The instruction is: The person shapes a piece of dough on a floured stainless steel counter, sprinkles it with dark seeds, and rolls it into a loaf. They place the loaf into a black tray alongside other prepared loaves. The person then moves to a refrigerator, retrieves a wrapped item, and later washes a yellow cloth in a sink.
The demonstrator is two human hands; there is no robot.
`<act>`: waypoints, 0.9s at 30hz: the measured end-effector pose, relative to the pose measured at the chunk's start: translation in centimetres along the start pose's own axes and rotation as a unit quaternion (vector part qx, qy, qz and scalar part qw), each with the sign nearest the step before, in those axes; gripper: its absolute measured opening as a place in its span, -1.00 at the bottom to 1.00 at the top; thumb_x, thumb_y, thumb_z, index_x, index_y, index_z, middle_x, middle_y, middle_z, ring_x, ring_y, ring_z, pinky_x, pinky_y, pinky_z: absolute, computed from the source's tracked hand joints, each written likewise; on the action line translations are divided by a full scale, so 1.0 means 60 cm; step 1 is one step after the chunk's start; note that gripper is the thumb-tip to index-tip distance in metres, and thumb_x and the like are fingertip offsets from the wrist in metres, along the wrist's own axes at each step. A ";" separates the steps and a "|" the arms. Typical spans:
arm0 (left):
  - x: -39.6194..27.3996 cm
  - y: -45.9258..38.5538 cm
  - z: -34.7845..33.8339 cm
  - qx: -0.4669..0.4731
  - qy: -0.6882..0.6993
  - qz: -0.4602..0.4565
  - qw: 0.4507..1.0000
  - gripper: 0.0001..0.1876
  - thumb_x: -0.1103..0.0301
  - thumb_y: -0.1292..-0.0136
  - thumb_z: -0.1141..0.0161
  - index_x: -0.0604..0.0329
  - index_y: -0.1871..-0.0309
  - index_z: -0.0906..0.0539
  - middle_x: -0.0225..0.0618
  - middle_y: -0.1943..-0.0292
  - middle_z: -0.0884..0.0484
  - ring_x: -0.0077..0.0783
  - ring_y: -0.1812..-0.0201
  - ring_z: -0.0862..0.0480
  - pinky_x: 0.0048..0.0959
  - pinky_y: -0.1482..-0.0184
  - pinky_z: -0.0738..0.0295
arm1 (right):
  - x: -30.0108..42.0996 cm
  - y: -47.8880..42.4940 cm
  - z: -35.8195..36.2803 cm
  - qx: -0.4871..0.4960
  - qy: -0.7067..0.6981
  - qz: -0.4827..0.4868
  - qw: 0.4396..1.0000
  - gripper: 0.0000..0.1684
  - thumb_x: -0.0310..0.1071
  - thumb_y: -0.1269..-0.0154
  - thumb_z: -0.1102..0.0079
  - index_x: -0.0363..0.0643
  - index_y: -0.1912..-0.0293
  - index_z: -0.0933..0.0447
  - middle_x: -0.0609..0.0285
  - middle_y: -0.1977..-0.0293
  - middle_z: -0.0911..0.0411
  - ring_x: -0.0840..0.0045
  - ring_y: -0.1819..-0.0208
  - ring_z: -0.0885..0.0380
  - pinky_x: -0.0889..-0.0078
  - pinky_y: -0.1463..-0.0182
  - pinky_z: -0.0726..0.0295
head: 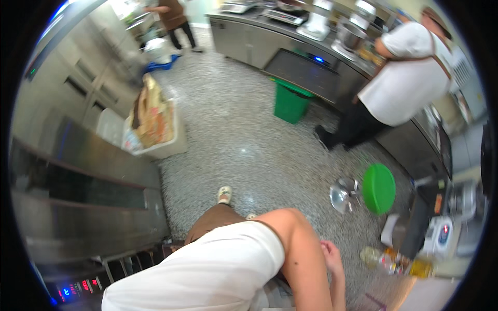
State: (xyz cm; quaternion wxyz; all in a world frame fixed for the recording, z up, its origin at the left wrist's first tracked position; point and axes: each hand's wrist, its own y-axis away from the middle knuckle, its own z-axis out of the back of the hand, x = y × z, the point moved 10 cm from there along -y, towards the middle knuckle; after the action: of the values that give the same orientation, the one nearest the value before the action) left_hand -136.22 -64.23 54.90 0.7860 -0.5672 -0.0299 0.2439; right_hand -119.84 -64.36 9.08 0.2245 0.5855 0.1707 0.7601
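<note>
My left arm, in a white short sleeve, crosses the bottom of the view with the elbow bent. Its forearm runs off the lower edge, so my left hand is out of view. Just beyond that forearm my right hand is raised, fingers curled and partly hidden behind the left arm; nothing shows clearly in it. Below me are a brown apron and a pale shoe on the speckled floor. A metal stool base and a round green seat or lid are at the right.
A co-worker stands at the steel counter by a stand mixer; another person is farther back. A green bin sits under a dark tray. Left are a white tub with paper sacks and steel cabinets.
</note>
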 end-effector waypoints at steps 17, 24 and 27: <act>-0.001 0.478 0.629 -0.170 -0.110 0.508 0.837 -0.76 0.40 -0.27 -0.24 0.23 0.02 -0.65 -0.18 0.07 -0.64 -0.21 0.00 -0.63 -0.29 -0.07 -0.51 | 0.213 -0.354 -0.141 0.080 0.025 -0.059 0.995 -0.67 -0.30 -0.44 -0.03 -0.27 -0.08 -0.49 0.17 0.12 -0.60 0.55 0.17 -0.60 0.48 0.08 -0.56; -0.112 0.724 0.867 -0.338 -0.253 0.582 0.695 -0.83 0.44 -0.32 -0.13 0.23 0.13 -0.70 -0.21 0.09 -0.67 -0.26 0.00 -0.63 -0.32 -0.08 -0.49 | 0.447 -0.605 -0.333 0.137 0.015 -0.069 0.988 -0.66 -0.31 -0.44 0.00 -0.27 -0.11 -0.48 0.14 0.07 -0.60 0.50 0.13 -0.60 0.44 0.01 -0.55; -0.151 0.827 0.940 -0.394 -0.284 0.618 0.619 -0.81 0.41 -0.34 -0.10 0.23 0.27 -0.73 -0.24 0.10 -0.69 -0.30 0.04 -0.62 -0.35 -0.03 -0.49 | 0.528 -0.690 -0.413 0.170 0.029 -0.047 0.984 -0.70 -0.34 -0.45 0.01 -0.27 -0.05 -0.51 0.15 0.11 -0.61 0.51 0.15 -0.60 0.46 0.03 -0.55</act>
State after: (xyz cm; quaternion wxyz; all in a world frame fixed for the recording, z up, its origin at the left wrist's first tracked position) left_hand -179.77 -6.77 32.00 0.1035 -0.6099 0.0124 0.7856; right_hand -144.72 -12.31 6.89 0.1518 0.5844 0.3311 0.7251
